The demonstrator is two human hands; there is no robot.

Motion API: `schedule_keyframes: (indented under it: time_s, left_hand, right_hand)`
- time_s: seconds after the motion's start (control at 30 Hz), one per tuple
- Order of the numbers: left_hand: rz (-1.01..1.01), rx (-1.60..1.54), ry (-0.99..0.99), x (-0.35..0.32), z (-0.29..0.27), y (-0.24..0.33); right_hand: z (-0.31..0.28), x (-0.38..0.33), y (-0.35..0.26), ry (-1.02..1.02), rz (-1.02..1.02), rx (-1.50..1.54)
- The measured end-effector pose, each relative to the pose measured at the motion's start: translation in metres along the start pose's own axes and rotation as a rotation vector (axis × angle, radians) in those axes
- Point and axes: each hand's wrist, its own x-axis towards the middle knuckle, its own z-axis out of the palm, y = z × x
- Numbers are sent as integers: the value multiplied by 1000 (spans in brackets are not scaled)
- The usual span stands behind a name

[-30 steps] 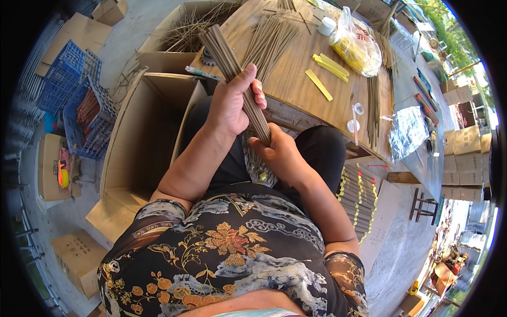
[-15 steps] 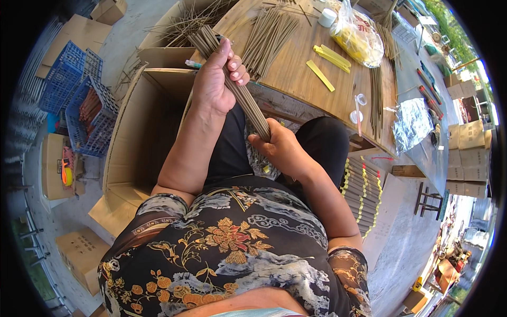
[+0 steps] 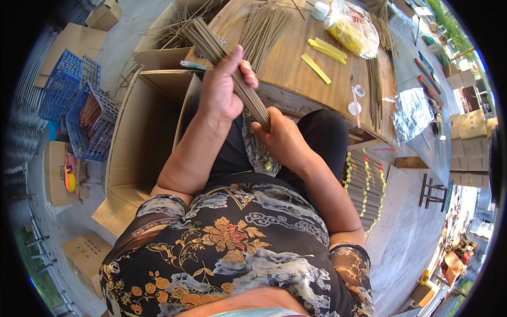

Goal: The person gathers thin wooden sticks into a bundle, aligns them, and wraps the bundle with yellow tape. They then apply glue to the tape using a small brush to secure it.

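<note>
A thick bundle of thin brown incense sticks (image 3: 247, 95) slants across my lap between both hands. My left hand (image 3: 222, 90) wraps round its middle, thumb pointing up along the sticks. Around the lower end closes my right hand (image 3: 280, 134), hiding the tips on that side. The upper end sticks out free above my left hand, over the table edge. More loose incense sticks (image 3: 264, 34) lie fanned on the wooden table (image 3: 296, 74) just beyond. Yellow paper strips (image 3: 317, 68) rest to the right of them.
A clear bag with yellow contents (image 3: 353, 31) and a white jar (image 3: 320, 9) stand at the table's back. An open cardboard box (image 3: 132, 127) is at my left, blue crates (image 3: 87, 121) beyond. Banded stick bundles (image 3: 364, 185) lie low at my right. Crumpled foil (image 3: 413, 113) lies farther right.
My left hand has slid down the bundle toward my right hand, leaving more of the upper end exposed. The left fingers look slightly looser. The view has shifted a little.
</note>
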Motion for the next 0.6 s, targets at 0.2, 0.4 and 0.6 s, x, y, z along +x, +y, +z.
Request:
schedule_keyframes:
  time_s: [0.2,0.4,0.6]
  left_hand:
    - [194,13,156,13,0,31]
    - [206,172,134,5,5,8]
    - [12,-30,-15,0,4,2]
  right_hand:
    - [4,-7,10,-25,20,-29]
    - [9,-8,10,140,-26,-146]
    - [7,-8,13,72,-33,9]
